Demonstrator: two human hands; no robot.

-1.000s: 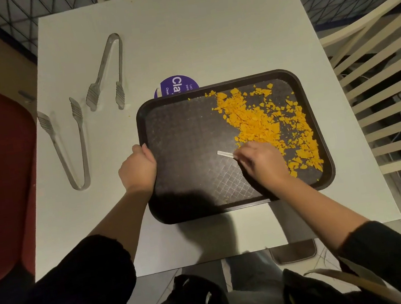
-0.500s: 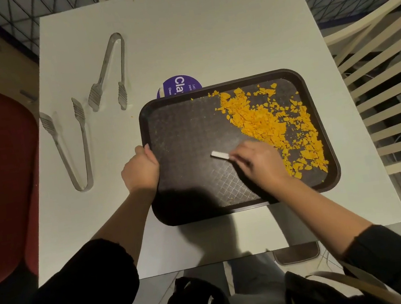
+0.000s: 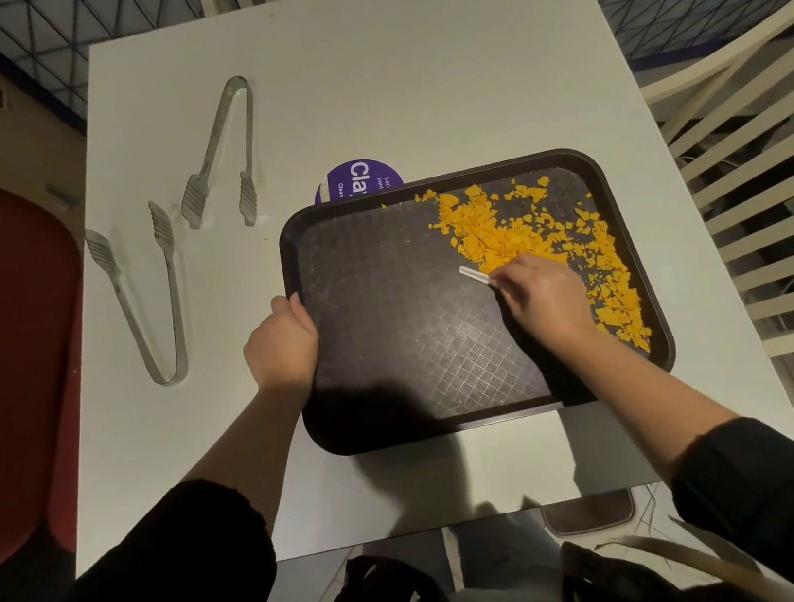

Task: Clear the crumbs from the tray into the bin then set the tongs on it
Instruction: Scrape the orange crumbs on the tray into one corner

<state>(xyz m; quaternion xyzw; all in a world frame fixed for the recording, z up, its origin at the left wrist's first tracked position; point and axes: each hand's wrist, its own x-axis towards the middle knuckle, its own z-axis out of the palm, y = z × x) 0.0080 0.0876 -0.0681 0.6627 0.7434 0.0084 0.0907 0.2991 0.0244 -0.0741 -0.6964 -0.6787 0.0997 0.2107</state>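
Though apart, 2 tongs (image 3: 193,200) (image 3: 100,250), 1 tray (image 3: 385,302)

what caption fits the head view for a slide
Left hand grips the tray edge while the right hand holds a white strip to orange crumbs; two tongs lie alongside.

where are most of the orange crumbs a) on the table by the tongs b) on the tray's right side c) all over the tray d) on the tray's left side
B: the crumbs lie bunched on the right side of the tray, by the right hand pinching a white strip; the side the left hand grips is nearly bare.
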